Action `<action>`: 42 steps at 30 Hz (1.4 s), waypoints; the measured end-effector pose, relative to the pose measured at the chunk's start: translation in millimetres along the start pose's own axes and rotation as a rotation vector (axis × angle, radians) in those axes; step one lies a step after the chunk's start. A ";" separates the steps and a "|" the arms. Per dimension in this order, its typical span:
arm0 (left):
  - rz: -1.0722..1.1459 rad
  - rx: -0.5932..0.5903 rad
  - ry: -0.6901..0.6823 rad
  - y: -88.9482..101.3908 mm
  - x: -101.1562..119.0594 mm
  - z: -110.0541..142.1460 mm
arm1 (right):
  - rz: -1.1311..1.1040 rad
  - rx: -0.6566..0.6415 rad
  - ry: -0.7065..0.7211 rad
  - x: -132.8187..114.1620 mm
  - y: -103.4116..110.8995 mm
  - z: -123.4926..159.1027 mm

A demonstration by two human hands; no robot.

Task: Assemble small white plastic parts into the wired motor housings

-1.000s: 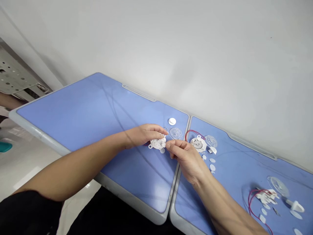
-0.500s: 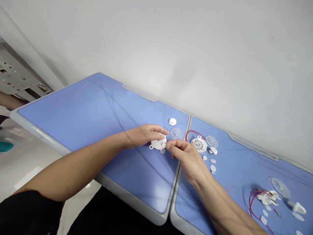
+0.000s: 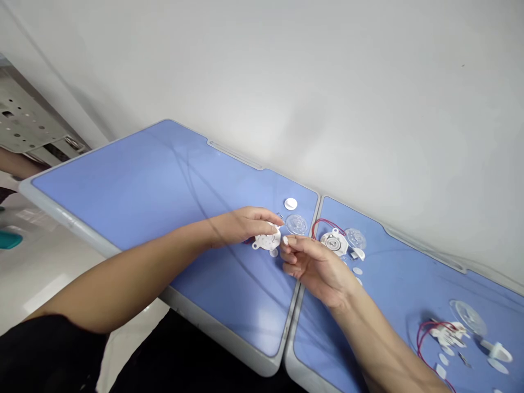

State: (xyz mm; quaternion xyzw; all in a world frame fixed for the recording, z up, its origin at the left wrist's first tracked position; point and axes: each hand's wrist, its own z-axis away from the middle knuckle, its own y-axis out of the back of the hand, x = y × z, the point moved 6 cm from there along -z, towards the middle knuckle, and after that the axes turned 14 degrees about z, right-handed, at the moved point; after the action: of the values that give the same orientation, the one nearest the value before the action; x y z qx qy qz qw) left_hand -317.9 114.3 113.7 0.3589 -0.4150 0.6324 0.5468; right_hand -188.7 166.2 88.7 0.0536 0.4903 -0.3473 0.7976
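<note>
The left hand [image 3: 245, 226] curls its grip over a white plastic housing [image 3: 268, 240], which sits near frame centre on the blue table [image 3: 123, 185], just left of the seam. The right hand [image 3: 315, 267] hangs just beside the housing, its grip apart around nothing visible. Just above lie a clear round disc [image 3: 296, 224] and a white round cap [image 3: 290, 203]. Right of the seam, on the second blue table [image 3: 409, 273], a matching housing [image 3: 333, 243] holds a grey ring in its central recess. A red wire [image 3: 327, 222] loops from it, with a clear disc [image 3: 355, 238] beside it and small white discs [image 3: 357, 271] below.
</note>
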 end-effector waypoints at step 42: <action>0.186 -0.067 0.031 -3.4 -4.8 -2.3 | 0.873 0.469 0.581 -33.6 -7.9 27.9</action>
State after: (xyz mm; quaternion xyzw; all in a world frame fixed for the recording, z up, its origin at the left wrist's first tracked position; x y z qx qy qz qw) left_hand -313.8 114.7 108.9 0.2904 -0.4592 0.6717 0.5037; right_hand -182.0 165.2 132.6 0.5200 0.5316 -0.0562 0.6662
